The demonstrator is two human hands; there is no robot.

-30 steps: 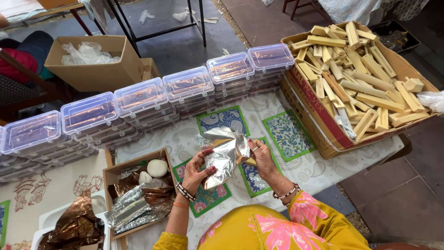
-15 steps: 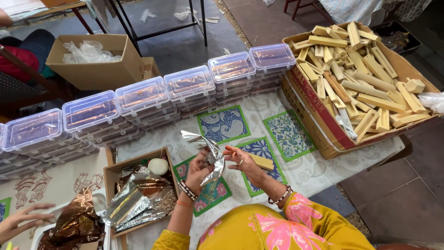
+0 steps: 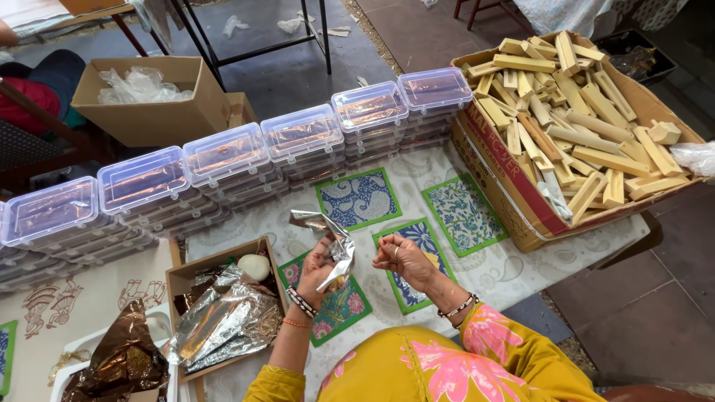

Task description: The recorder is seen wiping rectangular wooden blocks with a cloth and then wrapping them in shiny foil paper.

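My left hand (image 3: pixel 316 269) holds a crumpled sheet of silver foil (image 3: pixel 333 242) up over the patterned tablecloth (image 3: pixel 491 272). My right hand (image 3: pixel 402 257) is beside it, a little to the right, fingers curled and pinched together; whether something small sits in them is hidden. Both hands hover above blue and green printed squares (image 3: pixel 359 198) on the cloth. A small cardboard box (image 3: pixel 182 277) holding silver foil sheets (image 3: pixel 223 316) and a white round lump (image 3: pixel 255 266) lies just left of my left hand.
A row of stacked clear plastic boxes (image 3: pixel 302 134) runs across the far side of the table. A large carton of pale wooden sticks (image 3: pixel 573 104) stands at the right. An open carton with plastic bags (image 3: pixel 141 97) sits on the floor. Brown foil (image 3: pixel 119 361) lies on a white tray at left.
The foil was spread between both hands; now only my left hand holds it, and my right hand has drawn away to the right. Another person's hand seen at lower left is gone.
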